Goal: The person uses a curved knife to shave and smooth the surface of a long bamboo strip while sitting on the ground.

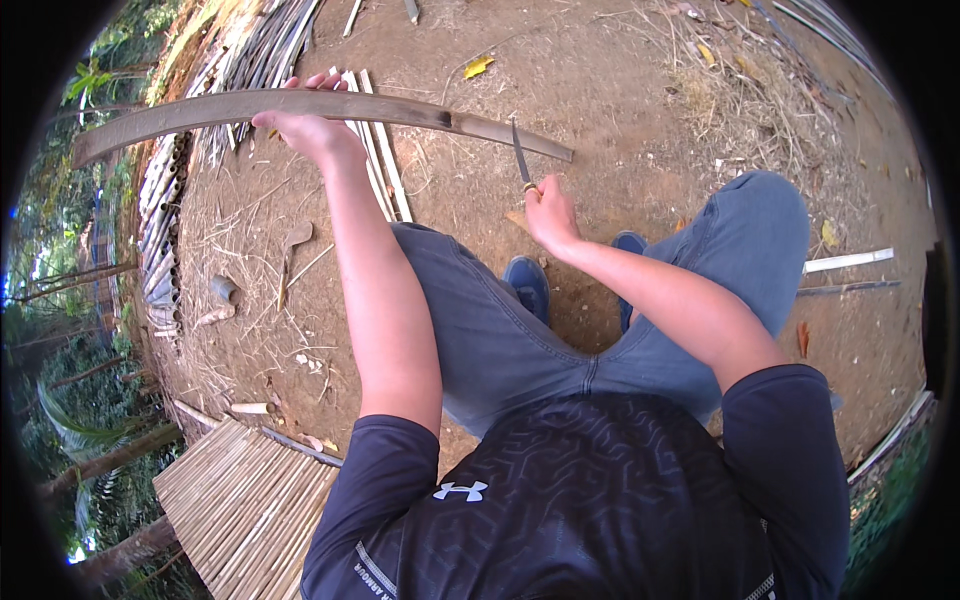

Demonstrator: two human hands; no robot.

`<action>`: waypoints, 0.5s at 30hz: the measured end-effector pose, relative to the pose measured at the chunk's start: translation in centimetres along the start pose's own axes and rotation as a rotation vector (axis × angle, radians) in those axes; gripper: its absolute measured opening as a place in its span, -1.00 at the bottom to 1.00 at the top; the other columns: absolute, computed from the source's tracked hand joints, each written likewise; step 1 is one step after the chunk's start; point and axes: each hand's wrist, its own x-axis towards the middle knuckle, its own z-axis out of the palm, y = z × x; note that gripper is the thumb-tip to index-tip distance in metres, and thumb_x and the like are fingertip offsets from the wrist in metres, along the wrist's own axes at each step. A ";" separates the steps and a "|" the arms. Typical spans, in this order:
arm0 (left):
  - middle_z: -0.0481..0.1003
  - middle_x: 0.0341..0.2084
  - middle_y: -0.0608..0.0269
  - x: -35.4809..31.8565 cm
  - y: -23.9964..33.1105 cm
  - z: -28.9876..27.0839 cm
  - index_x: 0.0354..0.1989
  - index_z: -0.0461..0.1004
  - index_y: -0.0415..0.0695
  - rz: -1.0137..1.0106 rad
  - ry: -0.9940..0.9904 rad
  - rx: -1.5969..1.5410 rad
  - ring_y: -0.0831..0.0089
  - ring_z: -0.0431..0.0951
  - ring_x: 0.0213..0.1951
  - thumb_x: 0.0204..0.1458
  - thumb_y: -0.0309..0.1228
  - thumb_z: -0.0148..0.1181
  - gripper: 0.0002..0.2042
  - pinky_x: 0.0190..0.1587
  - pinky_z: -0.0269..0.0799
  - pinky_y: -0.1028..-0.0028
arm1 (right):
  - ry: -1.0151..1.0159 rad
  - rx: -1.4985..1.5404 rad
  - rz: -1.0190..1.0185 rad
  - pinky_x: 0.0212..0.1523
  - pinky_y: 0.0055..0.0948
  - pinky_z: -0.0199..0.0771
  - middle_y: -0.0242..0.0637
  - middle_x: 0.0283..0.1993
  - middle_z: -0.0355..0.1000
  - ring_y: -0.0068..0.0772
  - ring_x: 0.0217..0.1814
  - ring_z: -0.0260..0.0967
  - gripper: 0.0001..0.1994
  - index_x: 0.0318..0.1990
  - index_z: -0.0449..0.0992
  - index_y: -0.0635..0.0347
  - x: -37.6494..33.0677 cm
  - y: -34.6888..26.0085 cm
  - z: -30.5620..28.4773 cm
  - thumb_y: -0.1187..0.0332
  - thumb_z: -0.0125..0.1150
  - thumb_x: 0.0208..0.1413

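A long brown split-bamboo strip (400, 109) stretches across the upper left, running from the far left to just beyond the middle. Near its middle, my left hand (318, 128) holds it, the thumb on the near side and the fingers showing past the far edge. A darker band marks the strip toward its right end. My right hand (552, 214) is closed around the handle of a knife (521, 160), its narrow blade pointing away from me. The blade crosses the strip's right end in the picture; whether it touches the bamboo I cannot tell.
Pale bamboo slats (384, 165) lie behind my left forearm. Cut bamboo is stacked (165, 215) at the left, with a wooden mallet-like tool (297, 236) and short tube (226, 289) nearer. A slatted bamboo platform (245, 500) stands lower left; dry straw (745, 105) covers ground upper right.
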 end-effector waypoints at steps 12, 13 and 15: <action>0.31 -0.44 0.20 0.7 0.0 -0.4 -0.10 0.14 -0.13 -0.060 -0.008 -0.087 0.33 0.44 -0.36 0.26 0.20 -0.68 -0.38 -0.16 0.48 0.27 | -0.015 0.031 0.051 -0.33 -0.07 0.40 0.06 -0.37 0.48 -0.02 -0.34 0.48 -0.79 -0.27 0.37 0.30 2.9 3.4 1.1 0.30 -0.04 0.17; 0.31 -0.44 0.21 0.7 0.2 -0.7 -0.10 0.14 -0.12 -0.064 0.017 -0.077 0.35 0.44 -0.37 0.26 0.20 -0.69 -0.38 -0.18 0.48 0.28 | -0.015 0.063 0.073 -0.42 -0.09 0.41 0.05 -0.40 0.48 -0.07 -0.40 0.49 -0.79 -0.30 0.38 0.31 2.9 2.9 1.1 0.31 -0.05 0.17; 0.30 -0.47 0.24 0.7 0.5 -1.1 -0.15 0.16 -0.11 -0.072 0.072 -0.059 0.39 0.41 -0.40 0.26 0.20 -0.70 -0.38 -0.21 0.46 0.31 | -0.160 0.375 0.526 -0.66 -0.30 0.26 -0.11 -0.46 0.45 -0.35 -0.61 0.33 -0.81 -0.24 0.39 0.21 3.5 1.9 0.7 0.28 -0.06 0.22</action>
